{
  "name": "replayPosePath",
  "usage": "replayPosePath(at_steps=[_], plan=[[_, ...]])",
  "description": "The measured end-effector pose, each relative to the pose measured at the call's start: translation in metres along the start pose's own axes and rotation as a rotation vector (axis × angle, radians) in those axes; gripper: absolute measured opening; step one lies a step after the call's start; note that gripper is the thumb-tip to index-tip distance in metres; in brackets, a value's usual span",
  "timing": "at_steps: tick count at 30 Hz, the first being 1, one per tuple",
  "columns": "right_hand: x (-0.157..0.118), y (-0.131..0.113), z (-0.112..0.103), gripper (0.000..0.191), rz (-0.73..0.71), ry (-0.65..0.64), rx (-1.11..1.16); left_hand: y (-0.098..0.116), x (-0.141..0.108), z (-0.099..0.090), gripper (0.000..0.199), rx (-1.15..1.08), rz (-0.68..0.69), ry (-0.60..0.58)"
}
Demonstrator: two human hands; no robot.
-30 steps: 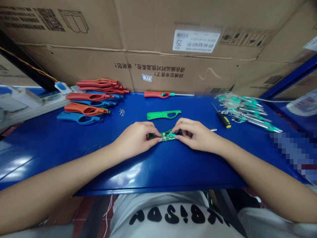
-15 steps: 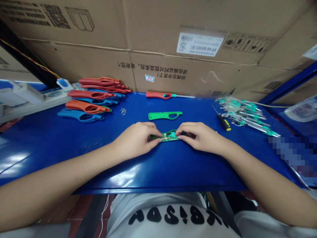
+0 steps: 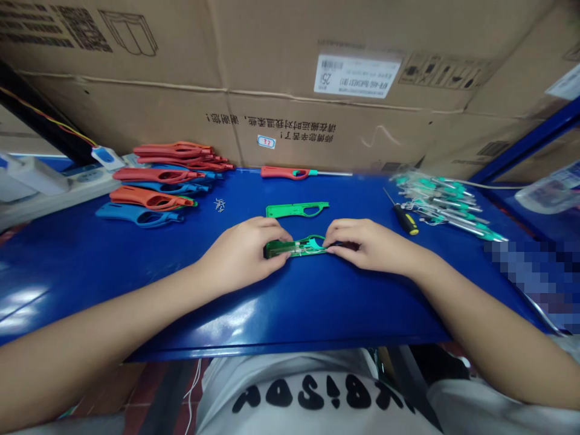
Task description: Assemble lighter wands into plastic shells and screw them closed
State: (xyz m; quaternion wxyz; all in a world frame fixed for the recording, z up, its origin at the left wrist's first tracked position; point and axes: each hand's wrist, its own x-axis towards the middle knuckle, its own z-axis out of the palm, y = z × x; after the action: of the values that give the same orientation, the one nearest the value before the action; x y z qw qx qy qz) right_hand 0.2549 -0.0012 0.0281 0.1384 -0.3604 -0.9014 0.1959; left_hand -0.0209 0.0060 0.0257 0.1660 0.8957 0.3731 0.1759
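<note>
Between my hands lies a green lighter casing half (image 3: pixel 299 254), its inner parts exposed: a clear fuel tank, a white wire and a turquoise trigger (image 3: pixel 314 244). My left hand (image 3: pixel 254 251) is closed around its left end, thumb at the near side and fingers at the far side. My right hand (image 3: pixel 357 244) pinches the right end near the trigger, thumb and fingers close together. A second green casing half (image 3: pixel 296 209) lies just beyond, open side up, with nobody touching it.
Red, orange and blue casings (image 3: pixel 145 198) are piled at left beside a power strip (image 3: pixel 90 181) and small screws (image 3: pixel 219 205). A red lighter (image 3: pixel 290 173) lies at the back. A screwdriver (image 3: pixel 405 219) and lighter inner assemblies (image 3: pixel 453 205) lie right. A cardboard box (image 3: pixel 272 78) stands behind.
My left fingers have drawn back leftward along the casing, baring more of the fuel tank. My right hand stays pinched at the right end. The whole view has shifted slightly.
</note>
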Motion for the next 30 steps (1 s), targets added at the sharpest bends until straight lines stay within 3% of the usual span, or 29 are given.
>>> replayPosePath(at_steps=[6,16,20,30], plan=[[0.001,0.001,0.005,0.016,-0.002,0.012,-0.064,0.002,-0.001,0.003,0.019,0.092,0.189,-0.047],[-0.005,0.008,-0.01,0.012,-0.003,0.014,0.02,-0.005,-0.001,0.012,0.02,0.053,0.172,-0.082],[-0.004,0.008,-0.008,0.008,0.026,-0.026,0.035,-0.006,0.0,0.011,0.02,0.03,0.172,-0.094],[-0.002,0.005,-0.005,0.01,0.069,0.014,0.031,-0.005,0.001,0.012,0.019,0.017,0.181,-0.085]])
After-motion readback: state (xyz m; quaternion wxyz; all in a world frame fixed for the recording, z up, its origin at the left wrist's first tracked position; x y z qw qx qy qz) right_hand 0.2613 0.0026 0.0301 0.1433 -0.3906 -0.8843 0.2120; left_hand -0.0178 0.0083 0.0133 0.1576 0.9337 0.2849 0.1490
